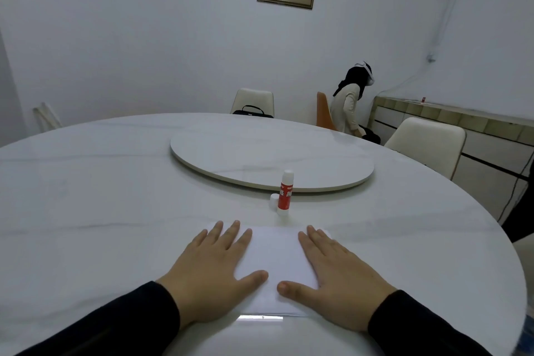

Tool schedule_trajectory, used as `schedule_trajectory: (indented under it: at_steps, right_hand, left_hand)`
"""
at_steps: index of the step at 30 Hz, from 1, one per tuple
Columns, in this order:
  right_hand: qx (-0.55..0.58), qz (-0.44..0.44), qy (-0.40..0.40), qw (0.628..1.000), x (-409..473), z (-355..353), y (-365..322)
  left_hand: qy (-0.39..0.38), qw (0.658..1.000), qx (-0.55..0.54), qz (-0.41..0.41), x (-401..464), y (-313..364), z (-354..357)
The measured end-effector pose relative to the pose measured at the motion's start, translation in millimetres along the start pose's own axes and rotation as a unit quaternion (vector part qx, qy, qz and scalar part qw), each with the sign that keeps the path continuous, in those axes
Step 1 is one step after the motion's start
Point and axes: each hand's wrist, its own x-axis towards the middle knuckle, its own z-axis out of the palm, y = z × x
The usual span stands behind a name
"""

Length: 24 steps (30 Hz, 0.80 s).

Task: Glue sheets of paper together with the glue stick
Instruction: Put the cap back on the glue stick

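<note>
White paper sheets (274, 257) lie flat on the round white table (115, 211) near its front edge. My left hand (213, 272) presses flat on the paper's left side, fingers straight and spread. My right hand (335, 274) presses flat on its right side in the same way. Just beyond the paper stands a red and white glue stick (285, 193), upright and uncapped. Its small white cap (273, 201) sits on the table to its left.
A large round turntable (271, 162) fills the table's middle, right behind the glue stick. Chairs (427, 141) stand around the far side, one holding a black bag (252, 111). A person (351, 101) stands at the back right by a low cabinet (474, 130).
</note>
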Motion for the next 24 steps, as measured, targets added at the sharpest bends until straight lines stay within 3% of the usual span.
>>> schedule_trajectory:
  at_steps: [6,9,12,15,17,20,22,24]
  right_hand:
    - [0.024,0.017,-0.041,0.999,-7,-8,4]
    - [0.100,0.025,-0.087,0.991,-1,-36,13]
    - [0.202,0.059,0.031,0.977,22,-67,28]
    - [0.347,0.082,0.134,0.925,65,-70,28]
    - [0.399,0.093,0.124,0.904,92,-57,20]
    - [0.454,0.091,0.111,0.879,120,-28,11]
    - [0.467,0.085,0.136,0.869,127,-21,6]
    - [0.454,0.058,0.177,0.871,126,-25,5]
  left_hand:
    - [-0.008,1.000,-0.025,-0.007,1,-3,-2]
    - [-0.029,0.996,-0.086,-0.008,5,-7,-14]
    - [0.011,0.994,-0.112,-0.003,22,-12,-37]
    - [0.063,0.985,-0.162,-0.021,53,-11,-59]
    - [0.076,0.953,-0.289,-0.051,73,-5,-61]
    - [0.108,0.872,-0.469,-0.083,85,1,-48]
    - [0.136,0.838,-0.521,-0.083,87,1,-38]
    - [0.158,0.825,-0.539,-0.062,87,1,-35]
